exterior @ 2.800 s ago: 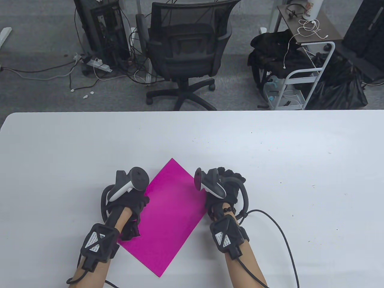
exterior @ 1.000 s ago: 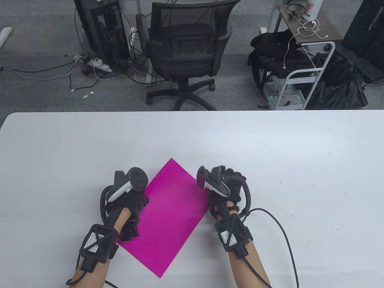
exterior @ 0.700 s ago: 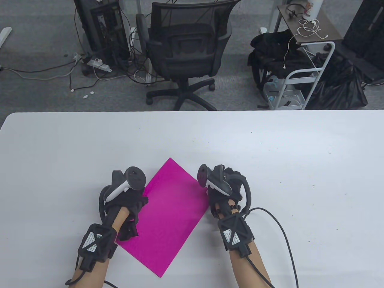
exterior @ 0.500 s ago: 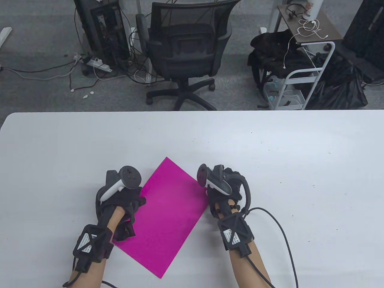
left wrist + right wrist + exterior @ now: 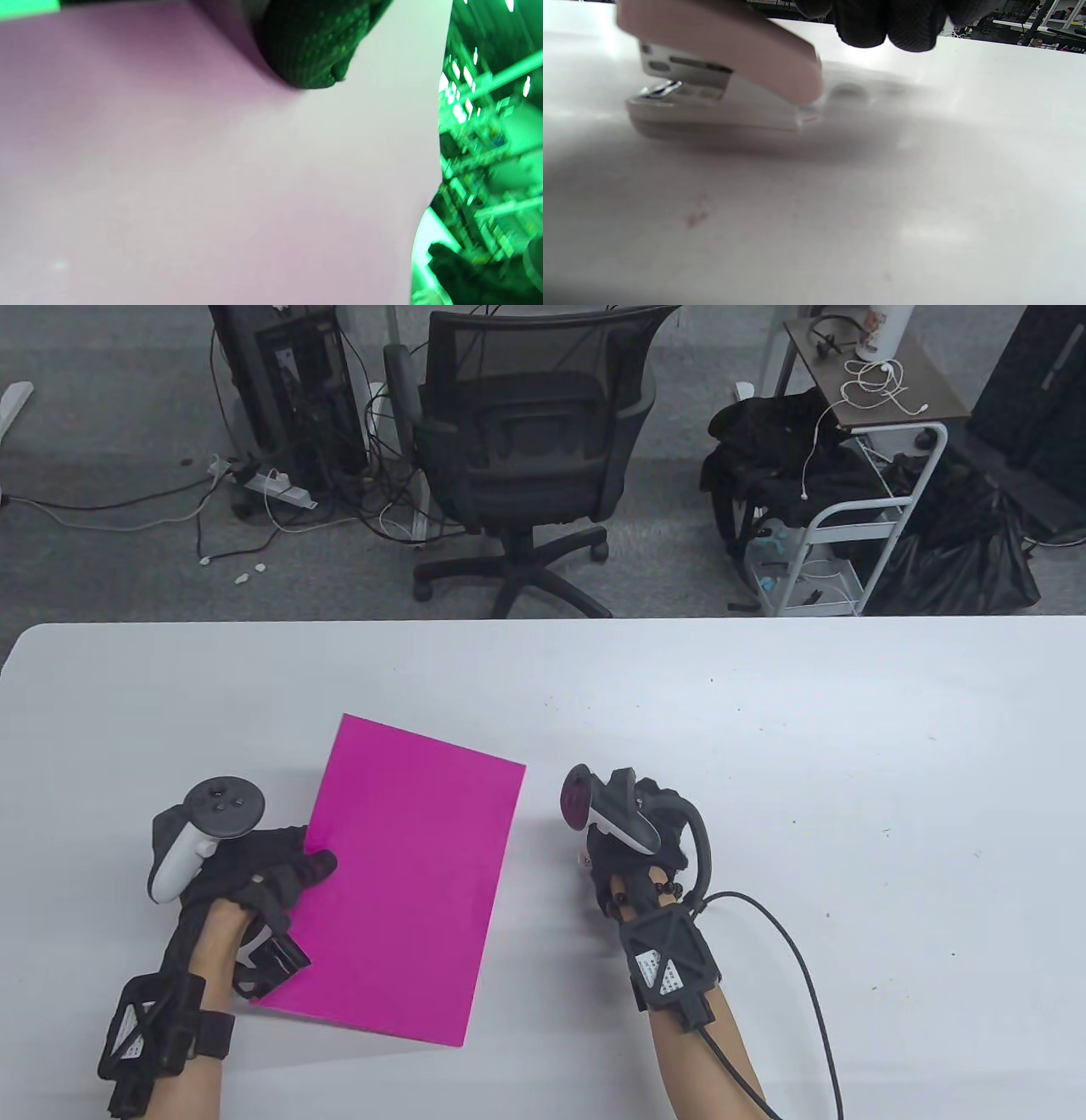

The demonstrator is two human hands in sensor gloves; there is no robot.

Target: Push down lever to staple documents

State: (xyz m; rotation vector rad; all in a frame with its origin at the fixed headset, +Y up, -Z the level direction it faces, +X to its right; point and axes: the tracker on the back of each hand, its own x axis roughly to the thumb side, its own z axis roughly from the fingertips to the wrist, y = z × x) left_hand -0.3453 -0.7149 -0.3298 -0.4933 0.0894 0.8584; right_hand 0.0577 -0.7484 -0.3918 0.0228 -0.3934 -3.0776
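The magenta sheet (image 5: 407, 882) lay flat on the white table (image 5: 764, 712), the left hand (image 5: 254, 882) pinching its left edge; apart, the right hand (image 5: 636, 848) curled down over the pale stapler (image 5: 721, 84), grip unclear

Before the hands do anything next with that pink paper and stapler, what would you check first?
1. Magenta paper lies flat on the white table: ok.
2. Left hand holds the paper's edge: ok.
3. Stapler sits on the table under the right hand: ok.
4. Paper is between the stapler's jaws: not ok; paper and stapler lie apart.
5. Stapler is loaded: cannot tell.
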